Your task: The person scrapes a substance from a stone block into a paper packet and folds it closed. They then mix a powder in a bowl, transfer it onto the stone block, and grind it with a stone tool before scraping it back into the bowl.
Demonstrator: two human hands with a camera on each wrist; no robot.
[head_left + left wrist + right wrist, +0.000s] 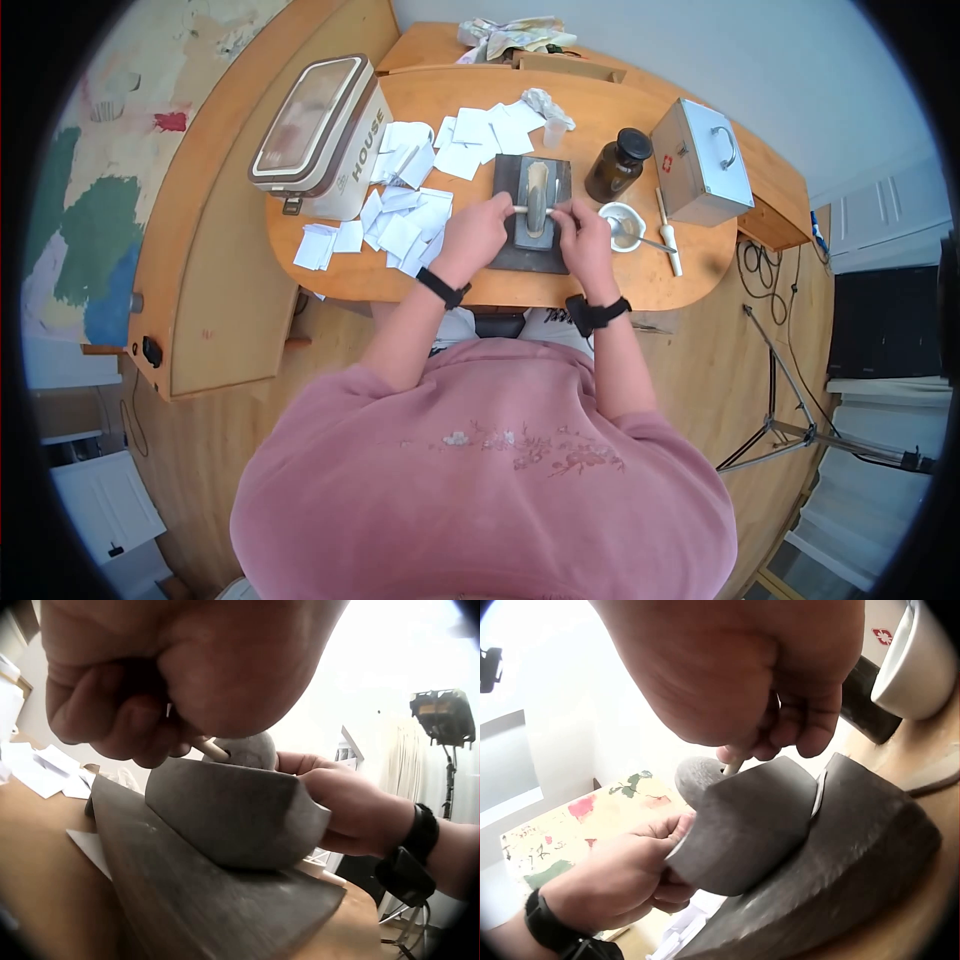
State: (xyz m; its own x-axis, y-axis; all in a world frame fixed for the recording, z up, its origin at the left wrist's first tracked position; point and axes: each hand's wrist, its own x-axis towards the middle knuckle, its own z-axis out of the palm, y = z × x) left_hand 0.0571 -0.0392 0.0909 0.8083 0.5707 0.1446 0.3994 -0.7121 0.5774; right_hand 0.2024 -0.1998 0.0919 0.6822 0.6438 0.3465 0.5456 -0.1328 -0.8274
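Observation:
A boat-shaped grey grinding trough stands on a dark board in front of the person. Upright in its hollow is a grinding wheel, with a pale rod handle through its middle. My left hand grips the rod's left end, and my right hand holds the other end, on the opposite side of the wheel. Both hands are above the trough, fingers curled round the rod. The trough's walls hide the wheel's lower part in both wrist views.
Right of the board stand a white bowl with a spoon, a brown bottle, a white-handled tool and a metal case. White paper slips spread leftward to a lidded "HOUSE" bin. A small plastic cup is behind.

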